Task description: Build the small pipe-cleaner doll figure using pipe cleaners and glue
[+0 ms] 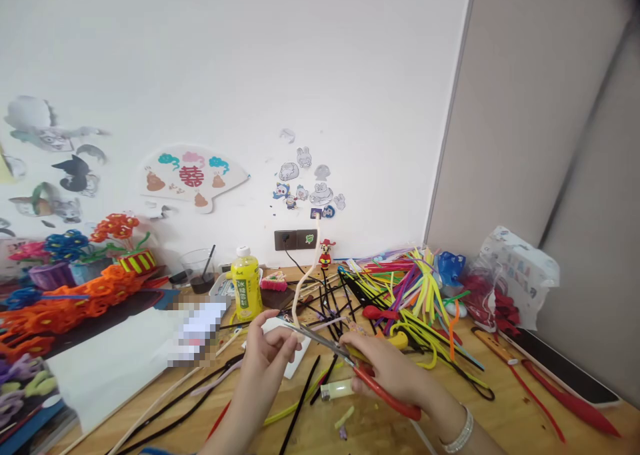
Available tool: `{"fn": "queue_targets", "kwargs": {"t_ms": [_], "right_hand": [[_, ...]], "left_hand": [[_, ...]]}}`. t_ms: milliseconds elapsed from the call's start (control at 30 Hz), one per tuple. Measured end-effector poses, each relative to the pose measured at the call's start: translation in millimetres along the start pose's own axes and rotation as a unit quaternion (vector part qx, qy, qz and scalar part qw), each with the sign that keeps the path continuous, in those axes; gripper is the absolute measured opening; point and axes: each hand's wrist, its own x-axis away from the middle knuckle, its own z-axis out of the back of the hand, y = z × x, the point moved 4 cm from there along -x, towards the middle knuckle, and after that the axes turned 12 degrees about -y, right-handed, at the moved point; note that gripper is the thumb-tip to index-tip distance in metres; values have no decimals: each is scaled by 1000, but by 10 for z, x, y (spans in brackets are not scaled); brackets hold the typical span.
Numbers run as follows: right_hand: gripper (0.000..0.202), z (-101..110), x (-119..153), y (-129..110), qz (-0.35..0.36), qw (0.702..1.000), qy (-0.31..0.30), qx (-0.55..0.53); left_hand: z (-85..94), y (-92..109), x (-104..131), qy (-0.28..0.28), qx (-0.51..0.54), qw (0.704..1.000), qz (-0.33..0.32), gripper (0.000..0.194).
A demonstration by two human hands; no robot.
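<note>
My left hand [273,351] is closed, its fingertips pinching the lower end of a cream pipe cleaner [306,275] that rises upright with a slight curve. In my right hand [383,368] are red-handled scissors [373,385]. Their metal blades point up and left, reaching to the fingertips of my left hand beside the cream stem. Below the scissors a pale lighter [337,389] lies on the wooden table [370,435], with small yellow-green scraps near it. Whether the blades touch the stem is hard to tell.
Black pipe cleaners [327,295] lie scattered behind my hands, with a colourful bundle [425,281] to the right. A yellow bottle [246,285] stands behind my left hand. Fuzzy flowers [115,227] and a white sheet [115,361] are at left; a dark tablet-like object [560,368] is at right.
</note>
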Motion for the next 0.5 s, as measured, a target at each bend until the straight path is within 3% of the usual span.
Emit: {"fn": "queue_targets", "kwargs": {"t_ms": [333,500], "right_hand": [[46,-61,-5,-52,70,995,-43,-52],[47,-44,19,-37,72,994,-62,-58]], "left_hand": [[-73,55,44,-43,10,998,39,66],[-74,81,35,-82,17,994,62,86]]}}
